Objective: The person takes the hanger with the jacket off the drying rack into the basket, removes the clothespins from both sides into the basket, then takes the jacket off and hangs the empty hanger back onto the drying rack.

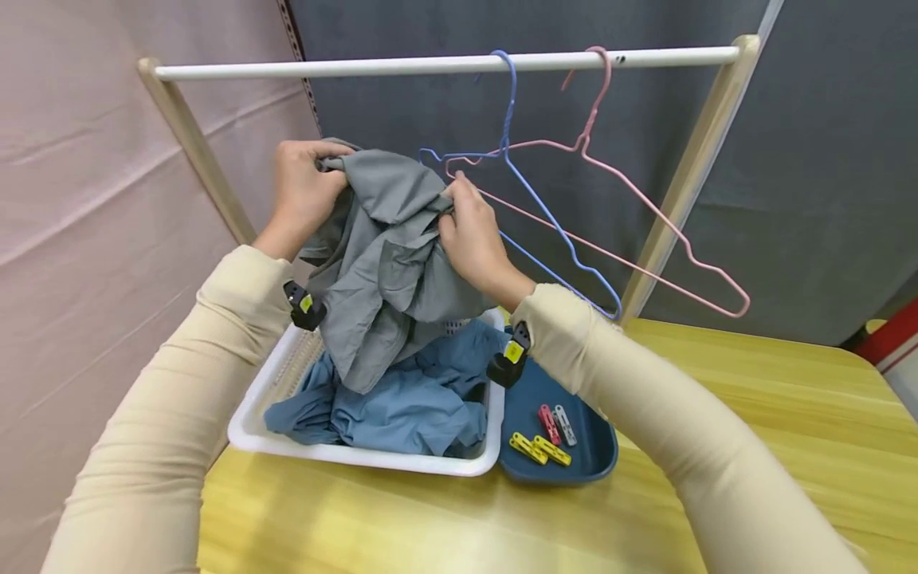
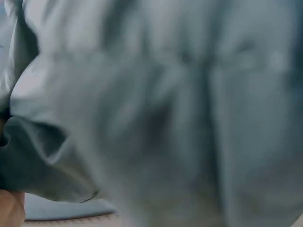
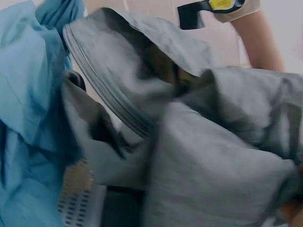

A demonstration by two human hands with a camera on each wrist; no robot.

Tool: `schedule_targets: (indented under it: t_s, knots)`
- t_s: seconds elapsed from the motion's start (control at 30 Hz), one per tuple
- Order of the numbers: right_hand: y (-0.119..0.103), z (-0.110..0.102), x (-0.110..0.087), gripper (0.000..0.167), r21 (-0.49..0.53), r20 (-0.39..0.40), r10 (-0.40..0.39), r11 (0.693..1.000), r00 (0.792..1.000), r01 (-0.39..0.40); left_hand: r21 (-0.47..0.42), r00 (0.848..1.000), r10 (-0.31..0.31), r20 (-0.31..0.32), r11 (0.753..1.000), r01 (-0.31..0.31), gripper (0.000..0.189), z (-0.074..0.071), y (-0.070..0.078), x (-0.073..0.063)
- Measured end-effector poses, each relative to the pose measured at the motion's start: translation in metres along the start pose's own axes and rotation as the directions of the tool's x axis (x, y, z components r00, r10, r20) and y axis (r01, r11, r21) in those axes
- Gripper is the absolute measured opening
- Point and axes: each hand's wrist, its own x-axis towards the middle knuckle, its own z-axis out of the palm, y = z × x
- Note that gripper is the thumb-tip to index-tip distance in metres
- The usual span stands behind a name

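A crumpled grey garment hangs between my two hands above a white basket. My left hand pinches its upper left edge. On the other side my right hand grips the cloth between thumb and fingers. Grey fabric fills most of the left wrist view, blurred. In the right wrist view a stitched, curved edge shows on the grey garment. Blue clothing lies bunched inside the basket, under the lifted cloth.
A blue hanger and a pink hanger hang from a white rail on wooden posts. Right of the basket, a dark blue tray holds a red clothespin, a grey one and two yellow ones. Everything stands on a wooden table.
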Motion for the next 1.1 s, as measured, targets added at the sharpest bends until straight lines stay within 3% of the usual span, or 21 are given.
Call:
schedule_targets:
  t_s: [0.07,0.13,0.2,0.23,0.3,0.4,0.47,0.57,0.63,0.67,0.73,0.8,0.87,0.93,1.0,1.1]
  knots:
    - [-0.002,0.005,-0.007,0.011,0.068,-0.052,-0.064,0.995,0.997,0.067,-0.039,1.0,-0.004,0.011,0.999,0.005,0.028,-0.006,0.009,-0.009]
    - [-0.002,0.011,-0.02,0.011,0.121,-0.04,-0.11,0.986,0.993,0.114,-0.045,0.995,0.001,0.098,0.999,0.003,0.03,-0.012,0.014,-0.027]
    - [0.0,0.016,-0.039,0.014,0.152,0.044,-0.127,0.981,0.991,0.119,-0.013,0.968,0.024,0.248,1.0,-0.022,0.03,-0.02,0.013,-0.05]
    - [0.002,0.019,-0.049,0.015,0.16,0.104,-0.125,0.981,0.987,0.108,0.008,0.941,0.044,0.335,0.999,-0.05,0.029,-0.023,0.011,-0.063]
    - [0.005,0.021,-0.071,0.016,0.151,0.244,-0.114,0.985,0.963,0.079,0.027,0.858,0.082,0.507,0.993,-0.111,0.025,-0.029,0.005,-0.09]
    - [0.008,0.022,-0.099,0.016,0.132,0.422,-0.1,0.99,0.901,0.048,0.019,0.706,0.126,0.697,0.981,-0.194,0.021,-0.036,-0.008,-0.128]
    - [0.007,0.02,-0.113,0.033,0.137,0.505,-0.089,0.99,0.859,0.022,-0.001,0.61,0.14,0.78,0.975,-0.222,0.023,-0.038,-0.015,-0.148]
    - [0.005,0.015,-0.124,0.076,0.162,0.61,-0.056,0.985,0.791,-0.054,-0.052,0.47,0.148,0.87,0.976,-0.211,0.023,-0.036,-0.021,-0.167]
    - [0.005,0.012,-0.127,0.092,0.163,0.693,-0.028,0.979,0.721,-0.119,-0.086,0.367,0.143,0.919,0.982,-0.167,0.016,-0.032,-0.022,-0.174]
    - [0.005,0.011,-0.128,0.096,0.154,0.737,-0.012,0.977,0.676,-0.15,-0.091,0.315,0.127,0.94,0.988,-0.129,0.01,-0.03,-0.022,-0.177]
    - [0.008,0.01,-0.13,0.096,0.119,0.826,0.016,0.972,0.563,-0.203,-0.062,0.218,0.071,0.973,0.997,-0.049,0.007,-0.025,-0.02,-0.18]
    - [0.012,0.013,-0.131,0.092,0.068,0.893,0.037,0.974,0.448,-0.215,0.018,0.132,-0.021,0.991,0.999,0.028,0.017,-0.019,-0.019,-0.182]
    - [0.016,0.017,-0.133,0.088,0.024,0.935,0.048,0.98,0.352,-0.195,0.115,0.063,-0.121,0.991,0.989,0.09,0.025,-0.012,-0.017,-0.183]
    - [0.019,0.022,-0.135,0.085,-0.018,0.957,0.062,0.988,0.283,-0.156,0.2,-0.005,-0.201,0.98,0.973,0.118,0.031,-0.005,-0.017,-0.184]
    - [0.019,0.027,-0.137,0.085,-0.058,0.968,0.086,0.991,0.235,-0.123,0.26,-0.066,-0.254,0.965,0.96,0.108,0.037,0.003,-0.018,-0.186]
    - [0.019,0.034,-0.139,0.086,-0.117,0.971,0.133,0.989,0.197,-0.094,0.298,-0.127,-0.289,0.949,0.953,0.051,0.042,0.014,-0.02,-0.19]
